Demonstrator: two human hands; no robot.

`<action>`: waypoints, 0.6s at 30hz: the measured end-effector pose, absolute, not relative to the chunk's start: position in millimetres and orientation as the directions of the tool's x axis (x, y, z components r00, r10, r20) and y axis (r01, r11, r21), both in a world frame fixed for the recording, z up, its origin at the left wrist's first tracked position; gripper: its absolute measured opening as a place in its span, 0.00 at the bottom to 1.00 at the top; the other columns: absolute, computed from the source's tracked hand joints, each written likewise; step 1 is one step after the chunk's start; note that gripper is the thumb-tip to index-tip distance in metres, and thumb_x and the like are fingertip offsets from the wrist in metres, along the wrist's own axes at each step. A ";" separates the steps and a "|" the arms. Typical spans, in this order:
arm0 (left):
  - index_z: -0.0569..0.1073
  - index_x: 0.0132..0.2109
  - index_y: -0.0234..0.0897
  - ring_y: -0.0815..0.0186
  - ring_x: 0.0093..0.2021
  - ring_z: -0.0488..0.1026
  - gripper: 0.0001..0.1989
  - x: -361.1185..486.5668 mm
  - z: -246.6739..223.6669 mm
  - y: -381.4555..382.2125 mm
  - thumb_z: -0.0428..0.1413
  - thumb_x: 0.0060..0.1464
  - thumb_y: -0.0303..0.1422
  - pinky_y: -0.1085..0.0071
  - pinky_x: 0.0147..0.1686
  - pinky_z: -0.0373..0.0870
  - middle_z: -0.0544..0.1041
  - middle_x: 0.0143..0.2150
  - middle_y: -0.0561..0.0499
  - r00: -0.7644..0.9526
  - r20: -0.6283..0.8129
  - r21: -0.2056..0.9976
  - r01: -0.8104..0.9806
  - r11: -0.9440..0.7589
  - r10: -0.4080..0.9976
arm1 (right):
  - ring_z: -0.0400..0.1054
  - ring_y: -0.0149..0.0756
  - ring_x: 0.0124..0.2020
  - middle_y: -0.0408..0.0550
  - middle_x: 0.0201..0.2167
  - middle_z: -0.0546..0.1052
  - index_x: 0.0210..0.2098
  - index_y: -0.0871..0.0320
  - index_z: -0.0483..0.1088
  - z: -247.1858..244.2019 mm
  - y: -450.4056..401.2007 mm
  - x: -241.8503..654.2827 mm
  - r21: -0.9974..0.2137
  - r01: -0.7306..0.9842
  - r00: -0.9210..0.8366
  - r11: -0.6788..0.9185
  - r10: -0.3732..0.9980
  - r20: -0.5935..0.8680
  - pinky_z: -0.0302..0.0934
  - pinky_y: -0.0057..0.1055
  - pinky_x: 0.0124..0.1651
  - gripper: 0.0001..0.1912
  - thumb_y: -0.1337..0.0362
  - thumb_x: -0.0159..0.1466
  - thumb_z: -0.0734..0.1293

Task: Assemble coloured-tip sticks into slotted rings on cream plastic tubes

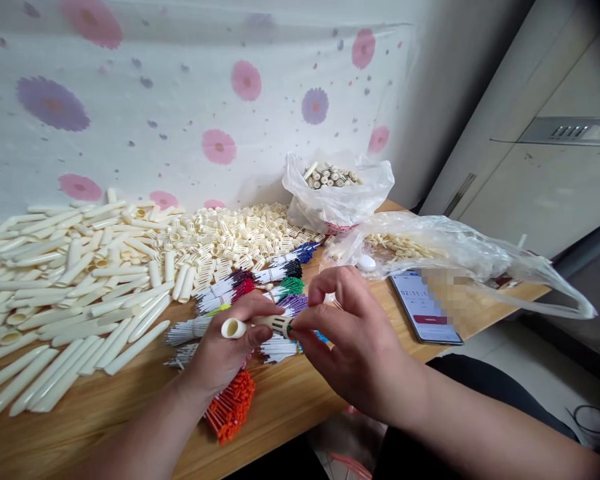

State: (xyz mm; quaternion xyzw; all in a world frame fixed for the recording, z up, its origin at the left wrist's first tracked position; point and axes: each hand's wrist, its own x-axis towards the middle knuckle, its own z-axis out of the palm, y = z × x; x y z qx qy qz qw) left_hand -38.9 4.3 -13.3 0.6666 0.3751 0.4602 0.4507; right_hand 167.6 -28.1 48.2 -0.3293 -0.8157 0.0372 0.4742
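My left hand is closed around a hollow cream tube, its open end facing up. Between its thumb and index finger it also pinches a slotted cream piece. The fingertips of my right hand are pressed together at the right end of that slotted piece, where a small dark green part shows. Below and behind the hands lie bundles of thin white sticks with coloured ends, among them purple and green. A bundle with orange-red ends lies beneath my left hand.
Long cream tubes cover the table's left side, beside a heap of small slotted pieces. Behind stands a plastic bag of cream parts. A clear bag and a phone lie at the right.
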 end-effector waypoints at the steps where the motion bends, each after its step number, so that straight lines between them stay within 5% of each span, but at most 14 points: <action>1: 0.80 0.41 0.45 0.59 0.40 0.70 0.14 -38.0 -12.2 4.3 0.60 0.52 0.47 0.67 0.40 0.66 0.75 0.38 0.49 0.289 0.290 0.939 0.099 -0.330 0.912 | 0.61 0.34 0.39 0.48 0.38 0.66 0.30 0.61 0.72 46.8 -27.4 166.9 -0.375 0.503 -0.327 0.779 0.573 0.752 0.60 0.33 0.40 0.06 0.73 0.63 0.65; 9: 0.81 0.41 0.45 0.62 0.39 0.72 0.08 -29.4 -6.2 2.5 0.64 0.51 0.36 0.68 0.40 0.67 0.76 0.37 0.50 0.121 0.501 0.838 0.182 -0.515 0.857 | 0.63 0.33 0.40 0.48 0.37 0.65 0.36 0.60 0.73 28.7 -22.6 159.0 -0.516 0.435 -0.211 0.739 0.640 0.739 0.61 0.31 0.42 0.08 0.76 0.62 0.63; 18: 0.81 0.42 0.47 0.62 0.38 0.73 0.11 -28.3 -2.9 -0.3 0.63 0.50 0.30 0.67 0.39 0.69 0.76 0.37 0.51 0.043 0.603 0.750 0.309 -0.585 0.797 | 0.65 0.35 0.38 0.46 0.32 0.68 0.29 0.58 0.75 20.0 -13.0 154.6 -0.827 0.248 -0.074 0.505 0.861 0.503 0.61 0.33 0.41 0.06 0.67 0.61 0.66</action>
